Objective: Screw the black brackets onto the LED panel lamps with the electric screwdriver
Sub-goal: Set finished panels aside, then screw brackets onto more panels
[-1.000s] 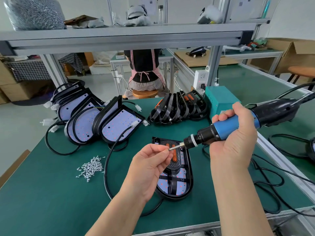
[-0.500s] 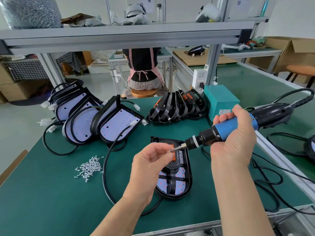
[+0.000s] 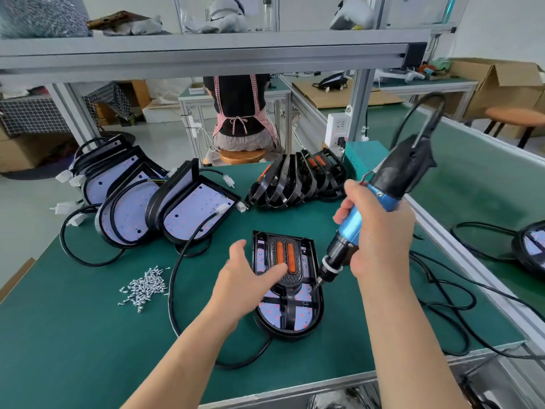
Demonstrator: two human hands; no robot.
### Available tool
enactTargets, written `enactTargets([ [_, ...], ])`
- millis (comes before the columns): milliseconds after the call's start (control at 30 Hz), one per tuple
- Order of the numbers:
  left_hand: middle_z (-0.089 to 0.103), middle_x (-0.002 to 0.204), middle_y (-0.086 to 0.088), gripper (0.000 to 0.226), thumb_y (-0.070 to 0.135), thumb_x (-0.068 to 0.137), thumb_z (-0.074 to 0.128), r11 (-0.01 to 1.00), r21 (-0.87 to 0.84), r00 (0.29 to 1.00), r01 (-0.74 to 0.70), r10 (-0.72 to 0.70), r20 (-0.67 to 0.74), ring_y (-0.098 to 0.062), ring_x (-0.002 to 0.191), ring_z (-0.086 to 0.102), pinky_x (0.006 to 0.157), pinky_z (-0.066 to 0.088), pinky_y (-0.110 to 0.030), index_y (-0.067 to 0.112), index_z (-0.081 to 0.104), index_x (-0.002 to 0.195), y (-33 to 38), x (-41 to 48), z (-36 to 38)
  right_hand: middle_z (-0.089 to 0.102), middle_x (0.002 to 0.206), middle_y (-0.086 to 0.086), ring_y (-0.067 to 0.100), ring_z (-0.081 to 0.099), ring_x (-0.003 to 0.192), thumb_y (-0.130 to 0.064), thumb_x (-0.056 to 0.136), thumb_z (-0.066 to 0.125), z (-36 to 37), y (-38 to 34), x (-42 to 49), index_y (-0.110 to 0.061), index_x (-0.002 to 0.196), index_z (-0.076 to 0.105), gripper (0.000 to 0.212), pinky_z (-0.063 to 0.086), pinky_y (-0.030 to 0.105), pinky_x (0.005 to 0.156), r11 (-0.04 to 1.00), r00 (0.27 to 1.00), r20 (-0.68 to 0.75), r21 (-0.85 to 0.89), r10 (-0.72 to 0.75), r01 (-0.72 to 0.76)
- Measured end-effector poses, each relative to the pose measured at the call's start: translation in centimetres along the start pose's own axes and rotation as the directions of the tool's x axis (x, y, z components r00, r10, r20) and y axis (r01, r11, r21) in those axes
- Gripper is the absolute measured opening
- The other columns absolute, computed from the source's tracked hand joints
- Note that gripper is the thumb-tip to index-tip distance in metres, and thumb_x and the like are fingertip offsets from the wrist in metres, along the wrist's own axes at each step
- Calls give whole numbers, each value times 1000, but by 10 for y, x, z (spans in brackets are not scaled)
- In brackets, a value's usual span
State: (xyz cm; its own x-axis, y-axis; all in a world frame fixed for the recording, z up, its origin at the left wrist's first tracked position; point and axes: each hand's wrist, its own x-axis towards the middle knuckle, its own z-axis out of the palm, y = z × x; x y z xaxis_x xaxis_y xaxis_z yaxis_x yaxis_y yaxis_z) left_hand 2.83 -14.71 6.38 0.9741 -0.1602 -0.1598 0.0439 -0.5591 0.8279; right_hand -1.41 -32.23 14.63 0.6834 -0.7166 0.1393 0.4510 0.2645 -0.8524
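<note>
The LED panel lamp (image 3: 290, 315) lies mid-way along the green bench (image 3: 73, 335) under its black bracket (image 3: 295, 280), the left hand (image 3: 247, 283) laid straight-fingered on the bracket from the left, and the right hand (image 3: 380, 231) wrapped round the electric screwdriver (image 3: 352, 224), whose bit meets the lamp's right edge.

Matt green table mat (image 3: 73, 335), shiny metal screws (image 3: 144, 286).

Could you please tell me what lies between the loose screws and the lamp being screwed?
In the head view, a black cable curves between the screws and the lamp; the left hand reaches onto the lamp.
</note>
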Motion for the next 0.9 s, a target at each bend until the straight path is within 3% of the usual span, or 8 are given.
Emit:
enactTargets([
  [67, 64, 122, 3, 86, 51, 71, 82, 995, -74, 993, 65, -58, 99, -16, 110, 60, 96, 49, -35, 17, 41, 138, -1, 2, 7, 55, 55, 1, 16, 50, 44, -5, 81, 74, 3, 3, -3, -13, 71, 59, 20, 47, 26, 50, 999, 999, 34, -36, -4, 5],
  [200, 72, 105, -3, 60, 47, 66, 82, 989, -134, 992, 68, -52, 115, -24, 99, 68, 92, 55, -48, 15, 59, 111, -1, 3, 10, 54, 53, 1, 16, 49, 42, -1, 84, 73, 7, 5, -3, -13, 69, 57, 25, 45, 24, 47, 998, 999, 44, -65, 10, -7],
  [467, 70, 109, -6, 79, 53, 58, 79, 985, -162, 993, 64, -47, 106, -31, 99, 69, 89, 56, -53, 13, 53, 121, 4, -2, 10, 54, 55, 3, 18, 48, 45, 1, 85, 71, 6, 9, -2, -12, 70, 57, 25, 46, 23, 48, 997, 999, 18, -65, 37, -36],
  [700, 72, 102, 2, 53, 40, 69, 86, 982, -184, 998, 49, -39, 59, -21, 96, 68, 91, 55, -48, 19, 55, 107, -1, -1, 14, 56, 56, 2, 17, 51, 46, -2, 87, 73, 2, 15, 0, -13, 75, 61, 20, 48, 23, 50, 994, 994, 94, -97, 56, -47],
  [900, 73, 101, 3, 50, 37, 71, 86, 973, -226, 997, 43, -29, 67, -19, 95, 69, 91, 55, -46, 20, 56, 107, -5, 3, 16, 53, 52, 4, 16, 49, 45, -3, 83, 70, -4, 18, 5, -14, 72, 56, 21, 47, 25, 52, 992, 984, 175, -124, 37, -15],
])
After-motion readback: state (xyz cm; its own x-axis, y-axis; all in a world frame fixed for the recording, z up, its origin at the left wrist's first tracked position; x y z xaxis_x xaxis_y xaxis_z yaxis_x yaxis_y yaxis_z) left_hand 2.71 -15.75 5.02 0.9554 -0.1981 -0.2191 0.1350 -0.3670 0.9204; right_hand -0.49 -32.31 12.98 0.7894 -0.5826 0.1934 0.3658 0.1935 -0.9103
